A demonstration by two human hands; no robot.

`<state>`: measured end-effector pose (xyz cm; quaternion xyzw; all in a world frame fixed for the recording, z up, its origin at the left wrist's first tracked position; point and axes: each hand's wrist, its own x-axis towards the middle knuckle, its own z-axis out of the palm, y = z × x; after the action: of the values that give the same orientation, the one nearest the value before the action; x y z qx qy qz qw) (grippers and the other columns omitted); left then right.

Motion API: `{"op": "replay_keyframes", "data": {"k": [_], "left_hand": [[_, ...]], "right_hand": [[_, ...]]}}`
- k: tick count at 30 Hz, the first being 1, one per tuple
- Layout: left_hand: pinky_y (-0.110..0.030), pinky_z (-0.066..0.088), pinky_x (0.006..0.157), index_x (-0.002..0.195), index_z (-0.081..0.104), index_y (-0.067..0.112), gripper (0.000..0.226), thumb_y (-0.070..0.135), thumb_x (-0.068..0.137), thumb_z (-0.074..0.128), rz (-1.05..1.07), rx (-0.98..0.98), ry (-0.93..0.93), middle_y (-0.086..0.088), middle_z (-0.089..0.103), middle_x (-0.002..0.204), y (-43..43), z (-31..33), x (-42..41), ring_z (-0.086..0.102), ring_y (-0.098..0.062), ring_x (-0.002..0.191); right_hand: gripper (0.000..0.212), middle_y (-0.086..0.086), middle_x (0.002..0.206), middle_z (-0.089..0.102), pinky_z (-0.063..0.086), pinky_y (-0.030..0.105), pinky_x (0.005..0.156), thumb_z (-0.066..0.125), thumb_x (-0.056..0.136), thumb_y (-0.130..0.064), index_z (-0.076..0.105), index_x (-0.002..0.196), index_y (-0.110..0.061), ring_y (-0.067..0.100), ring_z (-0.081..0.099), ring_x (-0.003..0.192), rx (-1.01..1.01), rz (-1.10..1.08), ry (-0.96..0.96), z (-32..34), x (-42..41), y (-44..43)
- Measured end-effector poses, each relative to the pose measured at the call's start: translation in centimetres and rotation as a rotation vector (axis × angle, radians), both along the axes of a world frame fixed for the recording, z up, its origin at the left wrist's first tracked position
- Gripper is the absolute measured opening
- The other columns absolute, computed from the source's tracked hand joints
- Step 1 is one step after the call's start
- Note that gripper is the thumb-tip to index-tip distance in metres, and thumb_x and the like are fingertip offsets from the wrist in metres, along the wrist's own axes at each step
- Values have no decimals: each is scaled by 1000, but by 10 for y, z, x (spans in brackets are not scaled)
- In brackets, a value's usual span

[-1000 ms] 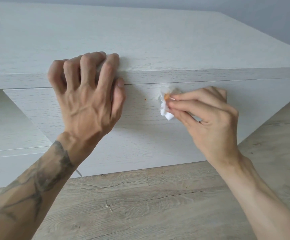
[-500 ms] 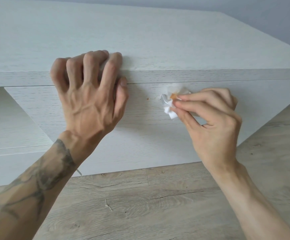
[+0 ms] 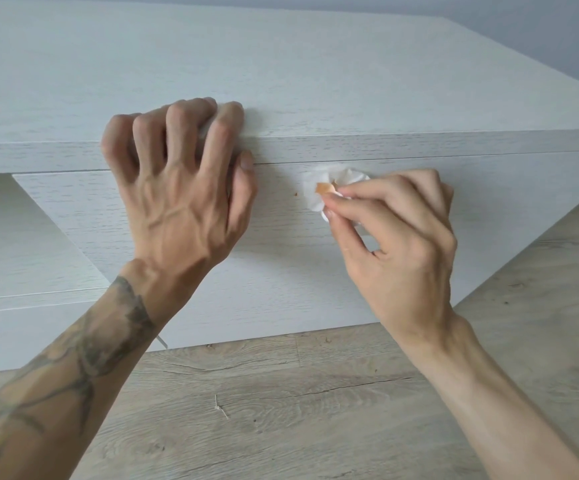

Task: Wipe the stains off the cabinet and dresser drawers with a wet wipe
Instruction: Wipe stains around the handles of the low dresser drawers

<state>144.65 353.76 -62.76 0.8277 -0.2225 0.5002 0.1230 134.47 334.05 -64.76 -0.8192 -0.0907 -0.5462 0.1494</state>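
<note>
Head view, read left to right. Far left: a tattooed left forearm (image 3: 73,358) rises from the lower corner across the wood-grain floor (image 3: 315,410); behind it a paler panel (image 3: 11,244) of the white dresser sits set back from the drawer front (image 3: 281,271). Left of centre: the left hand (image 3: 177,188) hooks over the front edge of the dresser top (image 3: 315,81); its four fingers (image 3: 177,123) are bent and spread apart, their tips resting on the top surface, while the thumb lies against the upper edge of the drawer front; a pale patch shows between two of the fingers, and what it is cannot be told. Centre: a small brown speck (image 3: 295,194) marks the drawer front, just left of the wet wipe (image 3: 319,199); the wipe is white, crumpled into a wad, bears an orange-brown smear on its exposed face, and lies against the drawer front just below the seam under the dresser top. Right of centre: the right hand (image 3: 399,244) pinches the wipe between thumb and fingertips (image 3: 336,202), the fingers held close together and bent toward the drawer; its bare forearm runs down to the lower right corner. Lower centre: a small pale sliver (image 3: 220,408) lies on the floor. Far right: the floor extends beside the dresser; a grey wall (image 3: 558,29) stands behind it.
</note>
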Motion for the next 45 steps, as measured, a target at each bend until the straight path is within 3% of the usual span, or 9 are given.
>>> {"op": "replay_keyframes", "data": {"k": [10,17,22,27,36,41,45], "left_hand": [[-46,24,105,135,60,16,41,37,109,36,4,4,-16,-9,60,129,0,-1,1,41,-28,111],[-46,25,105,135,61,16,42,38,109,36,4,5,-26,-9,61,129,0,-1,2,41,-27,111],[-47,24,105,135,59,17,42,39,109,35,2,14,-14,-9,60,130,-1,0,2,41,-29,111],[-47,24,106,136,58,17,42,39,109,34,4,19,-4,-9,59,132,1,-1,1,41,-29,112],[-47,24,106,135,58,16,41,38,109,36,-2,9,-10,-9,59,129,0,0,1,42,-29,112],[-47,24,105,134,59,16,42,38,109,34,-4,-2,-13,-10,60,129,-1,-2,1,39,-29,111],[-48,25,105,134,58,16,42,39,109,33,2,7,-10,-10,60,129,0,-1,1,40,-29,112]], "right_hand": [[11,1,89,76,42,38,81,78,95,-8,82,84,-9,30,65,82,63,-94,-34,-2,8,15],[13,2,90,77,46,44,79,77,95,-8,81,83,-9,31,67,83,44,-104,-45,-3,9,15],[12,0,89,75,40,41,80,78,93,-6,79,81,-10,31,65,85,20,-107,7,3,12,15],[13,1,94,78,52,45,80,77,99,-12,84,89,-8,29,65,88,-16,-41,-7,2,-7,5],[10,14,106,73,55,26,96,70,102,-2,77,105,4,19,72,104,233,-18,21,5,-32,-6],[14,6,108,77,55,38,94,76,99,-7,81,111,-5,29,69,100,60,55,80,6,-5,12],[10,3,104,79,55,43,85,78,98,-8,84,105,-6,28,65,93,-10,16,3,-7,-3,-5]]}}
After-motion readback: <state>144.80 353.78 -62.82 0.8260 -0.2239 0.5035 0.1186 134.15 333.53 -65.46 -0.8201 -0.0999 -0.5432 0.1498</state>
